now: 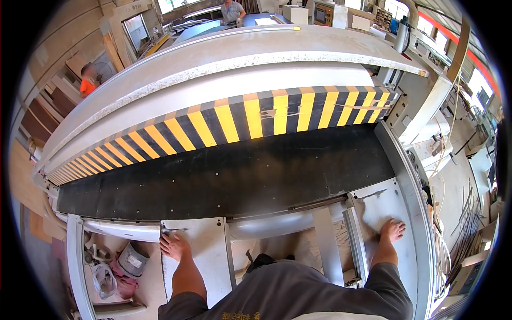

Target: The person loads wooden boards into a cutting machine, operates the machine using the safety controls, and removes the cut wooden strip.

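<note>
My left hand (175,246) rests on the left edge of a pale metal support plate (205,250), its fingers spread toward the machine. On the right, my right hand (393,230) lies on another pale metal plate (381,205), fingers loosely bent and partly spread. Neither hand holds anything that I can see. Beyond both hands stretches a long black machine bed (224,184) dotted with small light spots. Over its far side hangs a beam with yellow and black stripes (280,112).
A bucket (131,260) and a clear plastic bag (104,280) sit below the left gap in the frame. At the far side stands one person (233,12); another in orange (88,85) is at the left. Metal rods (466,210) lie on the floor at right.
</note>
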`<state>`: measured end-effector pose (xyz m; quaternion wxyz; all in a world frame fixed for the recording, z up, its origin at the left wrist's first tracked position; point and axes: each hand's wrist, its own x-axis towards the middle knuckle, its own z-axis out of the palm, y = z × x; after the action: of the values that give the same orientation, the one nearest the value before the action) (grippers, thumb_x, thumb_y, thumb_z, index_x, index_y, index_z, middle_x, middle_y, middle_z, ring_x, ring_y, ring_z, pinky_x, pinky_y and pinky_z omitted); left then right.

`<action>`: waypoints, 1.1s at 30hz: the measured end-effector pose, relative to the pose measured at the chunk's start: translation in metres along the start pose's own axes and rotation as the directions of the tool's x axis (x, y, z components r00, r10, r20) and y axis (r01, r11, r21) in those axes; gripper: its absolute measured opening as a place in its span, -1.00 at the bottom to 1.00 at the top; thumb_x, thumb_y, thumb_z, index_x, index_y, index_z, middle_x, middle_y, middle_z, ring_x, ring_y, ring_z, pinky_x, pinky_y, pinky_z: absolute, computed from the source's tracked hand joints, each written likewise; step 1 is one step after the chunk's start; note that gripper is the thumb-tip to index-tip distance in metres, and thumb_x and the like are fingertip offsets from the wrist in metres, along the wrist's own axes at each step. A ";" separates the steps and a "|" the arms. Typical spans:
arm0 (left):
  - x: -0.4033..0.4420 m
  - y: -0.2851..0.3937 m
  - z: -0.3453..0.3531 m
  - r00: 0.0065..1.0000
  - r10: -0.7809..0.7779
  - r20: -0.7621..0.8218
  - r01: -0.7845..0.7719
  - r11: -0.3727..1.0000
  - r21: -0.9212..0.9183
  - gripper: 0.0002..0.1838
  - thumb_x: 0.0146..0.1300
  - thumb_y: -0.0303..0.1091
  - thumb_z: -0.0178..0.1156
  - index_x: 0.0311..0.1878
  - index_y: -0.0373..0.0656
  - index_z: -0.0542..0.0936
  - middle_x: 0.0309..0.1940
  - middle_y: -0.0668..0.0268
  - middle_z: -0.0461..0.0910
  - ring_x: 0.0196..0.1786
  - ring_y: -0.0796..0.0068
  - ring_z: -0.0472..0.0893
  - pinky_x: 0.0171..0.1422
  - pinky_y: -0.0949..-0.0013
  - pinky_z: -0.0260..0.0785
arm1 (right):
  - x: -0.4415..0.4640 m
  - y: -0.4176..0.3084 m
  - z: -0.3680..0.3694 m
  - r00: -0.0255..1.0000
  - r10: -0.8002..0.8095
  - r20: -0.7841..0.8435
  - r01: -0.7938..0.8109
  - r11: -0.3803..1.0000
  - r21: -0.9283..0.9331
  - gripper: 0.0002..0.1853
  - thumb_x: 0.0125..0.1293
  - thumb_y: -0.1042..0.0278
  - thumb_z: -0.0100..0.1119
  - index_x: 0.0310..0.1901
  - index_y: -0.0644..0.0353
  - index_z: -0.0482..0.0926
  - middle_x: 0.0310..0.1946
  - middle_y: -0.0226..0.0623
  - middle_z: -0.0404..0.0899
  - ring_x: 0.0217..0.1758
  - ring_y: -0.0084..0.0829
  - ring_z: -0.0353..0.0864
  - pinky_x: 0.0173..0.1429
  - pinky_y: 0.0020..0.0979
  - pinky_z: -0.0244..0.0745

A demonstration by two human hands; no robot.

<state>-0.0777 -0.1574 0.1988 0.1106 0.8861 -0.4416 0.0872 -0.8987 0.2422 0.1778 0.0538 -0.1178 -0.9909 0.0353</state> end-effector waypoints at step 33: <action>-0.001 0.000 -0.006 1.000 0.004 0.016 -0.004 1.000 -0.002 -0.22 0.69 0.24 -0.16 0.74 -0.05 0.28 0.78 0.10 0.21 0.81 0.03 0.13 0.84 -0.16 -0.11 | -0.002 -0.002 -0.004 1.000 0.005 -0.011 -0.005 1.000 -0.019 -0.22 0.68 -0.27 -0.08 0.69 0.12 0.27 0.75 -0.16 0.21 0.84 -0.21 0.08 0.77 0.05 0.04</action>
<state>-0.0785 -0.1553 0.2042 0.1075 0.8857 -0.4445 0.0800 -0.8967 0.2401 0.1816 0.0581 -0.1212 -0.9906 0.0252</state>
